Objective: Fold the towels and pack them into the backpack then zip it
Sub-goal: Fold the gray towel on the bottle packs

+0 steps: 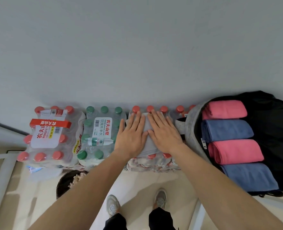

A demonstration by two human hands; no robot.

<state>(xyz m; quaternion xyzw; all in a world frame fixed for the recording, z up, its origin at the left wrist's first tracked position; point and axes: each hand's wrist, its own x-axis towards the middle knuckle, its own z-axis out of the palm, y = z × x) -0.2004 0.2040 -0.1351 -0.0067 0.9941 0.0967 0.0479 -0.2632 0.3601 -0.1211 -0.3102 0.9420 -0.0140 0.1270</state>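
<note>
The left hand [131, 135] and right hand [164, 131] lay flat side by side, fingers straight, pressing a grey towel [148, 147] onto a shrink-wrapped pack of red-capped water bottles [154, 163] and gripping nothing. Just to the right, the open backpack [194, 123] held a pink towel [224, 109], a blue towel [227, 130], a second pink towel [235, 151] and a second blue towel [252, 176], folded in a row.
</note>
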